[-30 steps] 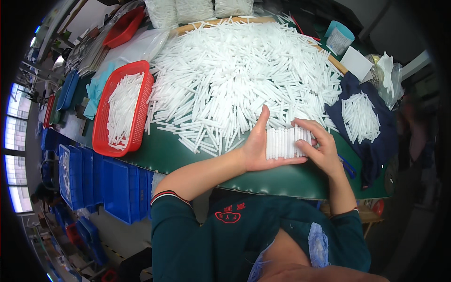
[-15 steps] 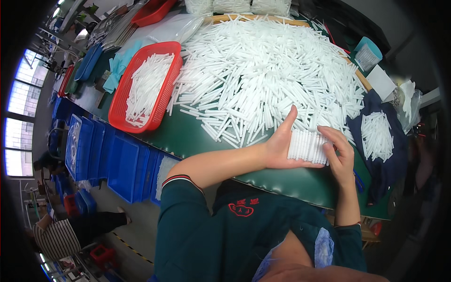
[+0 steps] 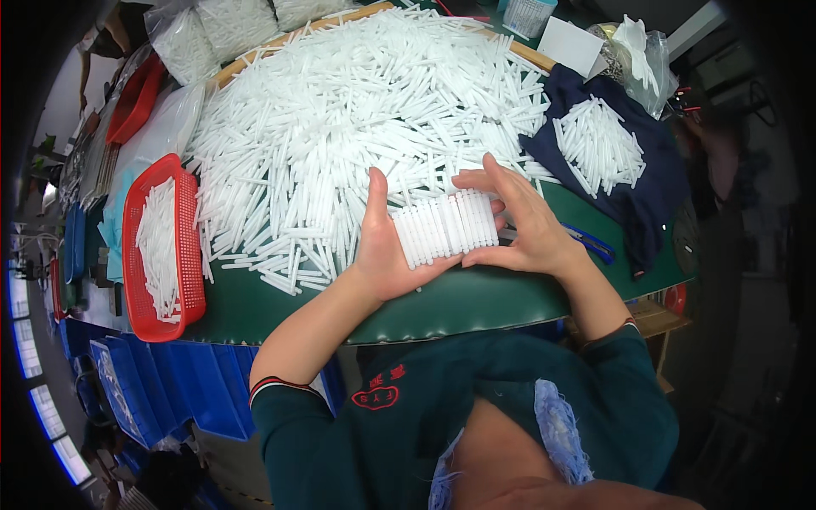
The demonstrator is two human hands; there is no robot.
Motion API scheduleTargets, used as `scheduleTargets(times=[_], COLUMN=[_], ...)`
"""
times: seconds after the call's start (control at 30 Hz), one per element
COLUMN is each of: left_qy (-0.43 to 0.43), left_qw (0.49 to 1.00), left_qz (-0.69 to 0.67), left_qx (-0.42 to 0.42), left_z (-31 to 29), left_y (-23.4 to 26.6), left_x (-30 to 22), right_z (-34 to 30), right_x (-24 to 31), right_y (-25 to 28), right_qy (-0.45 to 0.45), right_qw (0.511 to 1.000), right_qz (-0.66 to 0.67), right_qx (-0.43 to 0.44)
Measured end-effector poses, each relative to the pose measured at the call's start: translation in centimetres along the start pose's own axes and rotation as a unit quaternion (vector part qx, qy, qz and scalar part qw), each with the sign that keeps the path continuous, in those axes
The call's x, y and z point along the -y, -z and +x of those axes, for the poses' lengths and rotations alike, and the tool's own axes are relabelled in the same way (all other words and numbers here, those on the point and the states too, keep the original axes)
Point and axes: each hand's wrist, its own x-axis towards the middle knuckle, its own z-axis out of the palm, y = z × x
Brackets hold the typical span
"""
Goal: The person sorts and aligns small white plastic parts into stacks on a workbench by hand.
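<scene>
Left hand (image 3: 382, 255) and right hand (image 3: 527, 229) clamp a neat row of white tubes (image 3: 446, 225) between them, one hand at each end of the row, fingers spread along the sides. Tubes in the row lie parallel, side by side, pressed flush. Left thumb points up beside the row's left end; right fingers curl over its top right edge. The row sits at the near edge of the dark green counter (image 3: 476, 297), just in front of the big loose pile of white tubes (image 3: 365, 110).

Right of the hands: a blue-handled tool (image 3: 591, 244) on the counter, partly under the right hand. Beyond it, a dark blue cloth (image 3: 654, 191) carrying a smaller heap of tubes (image 3: 599, 144).

Left: red mesh basket (image 3: 191, 280) partly filled with tubes, at the counter's edge. Far side: clear bags of tubes (image 3: 183, 42), another red basket (image 3: 136, 98), a white card (image 3: 569, 44). Blue bins (image 3: 161, 391) stacked below the counter.
</scene>
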Motion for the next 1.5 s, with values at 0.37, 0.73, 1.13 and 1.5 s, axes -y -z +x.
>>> scheduleTargets(times=[0.37, 0.73, 1.13, 1.5], left_qy=[0.037, 0.027, 0.009, 0.034], left_qw=[0.997, 0.996, 0.988, 0.998], left_qz=[0.054, 0.054, 0.087, 0.015], left_qx=[-0.051, -0.069, -0.127, -0.049], left_z=[-0.4, 0.0, 0.1, -0.3], left_y=[1.5, 0.5, 0.1, 1.3], left_x=[0.0, 0.6, 0.8, 0.0], right_z=[0.0, -0.4, -0.2, -0.1], right_x=[0.8, 1.0, 1.2, 0.8], right_y=[-1.1, -1.1, -0.9, -0.5], right_qy=[-0.009, -0.116, -0.129, 0.033], right_qw=[1.000, 0.988, 0.989, 0.999], right_qz=[0.026, 0.098, 0.076, -0.025], right_qx=[-0.014, -0.008, -0.004, 0.006])
